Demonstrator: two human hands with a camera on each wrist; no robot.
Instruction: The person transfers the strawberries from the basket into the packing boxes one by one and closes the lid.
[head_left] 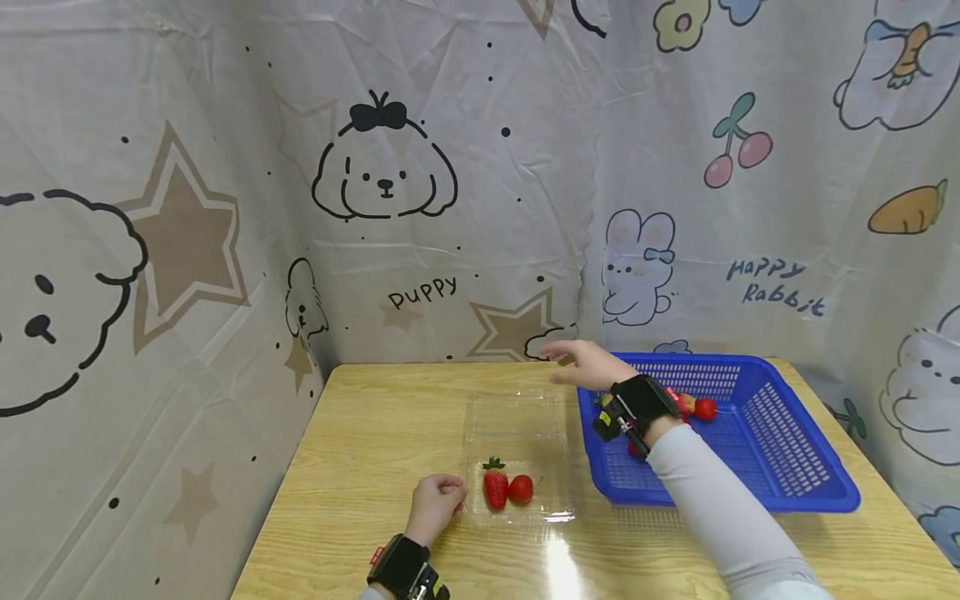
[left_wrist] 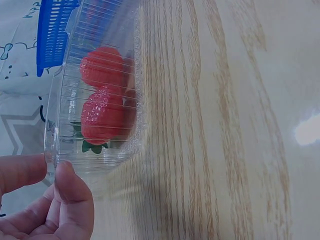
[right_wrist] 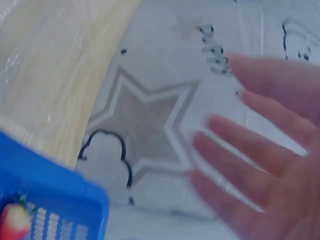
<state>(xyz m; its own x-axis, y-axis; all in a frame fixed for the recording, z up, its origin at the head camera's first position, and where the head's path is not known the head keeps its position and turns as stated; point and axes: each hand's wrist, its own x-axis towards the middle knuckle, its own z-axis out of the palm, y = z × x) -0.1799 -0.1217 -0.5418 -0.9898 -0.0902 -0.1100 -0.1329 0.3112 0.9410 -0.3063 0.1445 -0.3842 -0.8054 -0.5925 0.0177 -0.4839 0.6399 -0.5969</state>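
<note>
A clear plastic clamshell box [head_left: 551, 500] lies opened out on the table, its lid [head_left: 517, 415] toward the back. In its near half sit a strawberry [head_left: 496, 489] with green leaves and a round red fruit [head_left: 521, 489] with a thin stem. My left hand [head_left: 437, 505] pinches the box's left rim between thumb and forefinger, plainly seen in the left wrist view. Above the back left corner of a blue basket [head_left: 780, 492], my right hand [head_left: 588, 365] hovers with fingers spread, holding nothing; it is blurred in the right wrist view.
Inside the basket are several fruits, among them a small red one [head_left: 705, 409] and a pale-topped strawberry [right_wrist: 15, 220]; my right forearm hides some. A printed curtain [head_left: 450, 275] hangs behind and beside the wooden table [head_left: 375, 433].
</note>
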